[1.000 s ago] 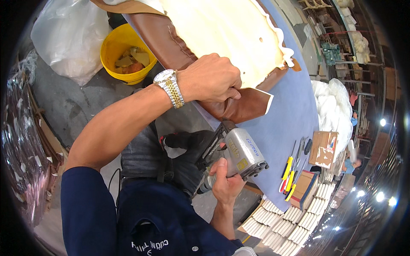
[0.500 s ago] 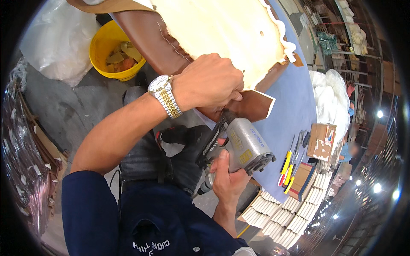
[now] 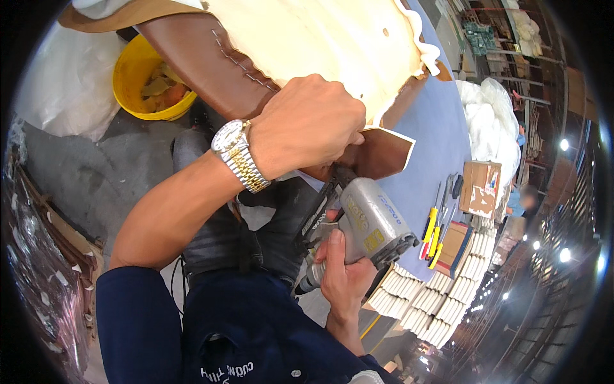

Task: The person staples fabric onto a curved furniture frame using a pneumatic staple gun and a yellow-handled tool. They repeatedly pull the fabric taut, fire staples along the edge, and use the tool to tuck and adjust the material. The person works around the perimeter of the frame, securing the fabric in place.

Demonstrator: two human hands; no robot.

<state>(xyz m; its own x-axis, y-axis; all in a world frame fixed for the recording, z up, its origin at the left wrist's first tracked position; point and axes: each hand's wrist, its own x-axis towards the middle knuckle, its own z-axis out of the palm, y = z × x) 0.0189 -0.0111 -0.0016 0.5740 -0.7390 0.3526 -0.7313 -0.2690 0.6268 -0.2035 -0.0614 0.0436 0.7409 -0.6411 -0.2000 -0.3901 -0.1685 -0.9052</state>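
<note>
My left hand (image 3: pixel 310 125), a watch on its wrist, is closed with bent fingers on the brown leather (image 3: pixel 380 152) at the near edge of an upholstered piece. The piece has a cream fabric underside (image 3: pixel 307 41). A row of staples runs along its brown leather side (image 3: pixel 204 57). My right hand (image 3: pixel 345 275) is wrapped around the handle of a silver and black pneumatic staple gun (image 3: pixel 377 214). The gun's nose is at the leather just below my left fingers. Its exact contact point is hard to see. A leather flap with a pale edge sticks out to the right.
The piece rests on a blue-grey tabletop (image 3: pixel 438 137). Yellow-handled hand tools (image 3: pixel 433 233) and a cardboard box (image 3: pixel 481 187) lie at the right. A yellow bucket of scraps (image 3: pixel 128 83) stands on the floor at left, beside clear plastic wrapping (image 3: pixel 70 83). Pale bundled strips (image 3: pixel 441 304) are stacked lower right.
The view has shifted slightly, so the bucket and upholstered piece appear farther left. Both hands keep their holds, and the staple gun stays at the leather edge.
</note>
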